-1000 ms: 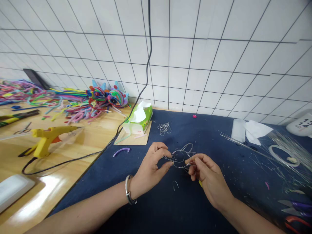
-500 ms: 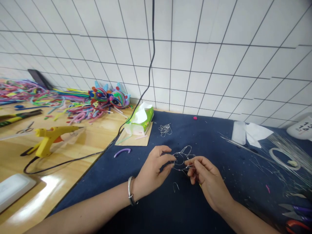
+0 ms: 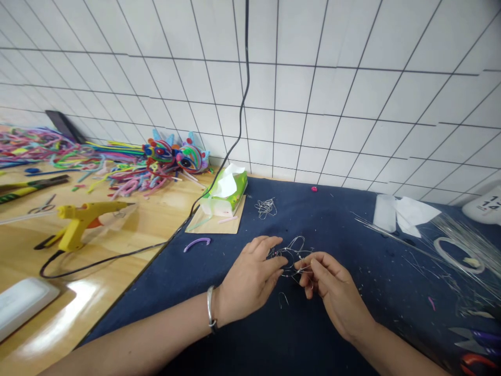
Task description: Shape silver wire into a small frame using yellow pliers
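Note:
A small frame of bent silvery wire (image 3: 296, 243) with loops and tiny beads is between my two hands, above the dark blue cloth (image 3: 250, 334). My right hand (image 3: 332, 284) pinches its right side between thumb and fingers. My left hand (image 3: 252, 274) is at the left side, its fingers bent round the wire's edge and hiding part of it. A short hooked wire piece (image 3: 283, 300) lies on the cloth just below the frame. Behind the hands is a small tangle of wire (image 3: 266, 208).
Left, a yellow glue gun (image 3: 84, 219) with a black cord, pliers (image 3: 35, 186) and colourful pipe cleaners (image 3: 35, 146). A tissue pack (image 3: 225, 196) stands behind. Right, loose wires (image 3: 464, 240), a coil (image 3: 457, 256) and purple-handled scissors (image 3: 481, 337).
My left hand has turned more palm-down and its fingers reach further over the wire frame. The frame has tilted slightly, while my right hand has hardly moved.

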Demonstrator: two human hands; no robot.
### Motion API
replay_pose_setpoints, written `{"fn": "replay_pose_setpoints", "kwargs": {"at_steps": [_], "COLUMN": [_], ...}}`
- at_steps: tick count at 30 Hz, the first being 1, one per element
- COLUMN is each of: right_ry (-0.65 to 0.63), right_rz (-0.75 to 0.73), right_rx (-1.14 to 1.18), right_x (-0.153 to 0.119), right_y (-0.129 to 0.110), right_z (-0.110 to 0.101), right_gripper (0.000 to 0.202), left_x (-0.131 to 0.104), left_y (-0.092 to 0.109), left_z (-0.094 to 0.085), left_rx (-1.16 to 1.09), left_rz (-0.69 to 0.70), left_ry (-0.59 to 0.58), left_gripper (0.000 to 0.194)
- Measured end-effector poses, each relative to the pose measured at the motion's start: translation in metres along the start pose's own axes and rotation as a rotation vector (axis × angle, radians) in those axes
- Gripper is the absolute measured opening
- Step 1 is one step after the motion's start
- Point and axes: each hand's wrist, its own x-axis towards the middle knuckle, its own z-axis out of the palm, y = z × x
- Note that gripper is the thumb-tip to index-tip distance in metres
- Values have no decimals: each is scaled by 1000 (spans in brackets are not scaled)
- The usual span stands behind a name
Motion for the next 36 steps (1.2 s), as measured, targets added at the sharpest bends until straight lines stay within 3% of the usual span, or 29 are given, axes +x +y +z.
{"fn": "replay_pose_setpoints", "kwargs": {"at_steps": [9, 17, 26, 36], "right_ry": [-13, 11, -8, -19], "right_rz": [-1, -12, 7, -8], "right_rx": [-8, -12, -75, -166], "right_x": [0, 2, 1, -1], "right_y": [-2, 1, -1, -4], "right_z": [2, -2, 0, 0], "right_gripper": [18, 19, 19, 15], "left_x": [2, -1, -4, -2], "left_y": [-1, -1, -3, -1], "left_z": [1, 2, 9, 10], "left_rx": [-197, -400, -921, -965], "left_rz": [7, -23, -303, -442], "left_ry": [-39, 24, 226, 283], "left_gripper": [14, 7, 9, 19]}}
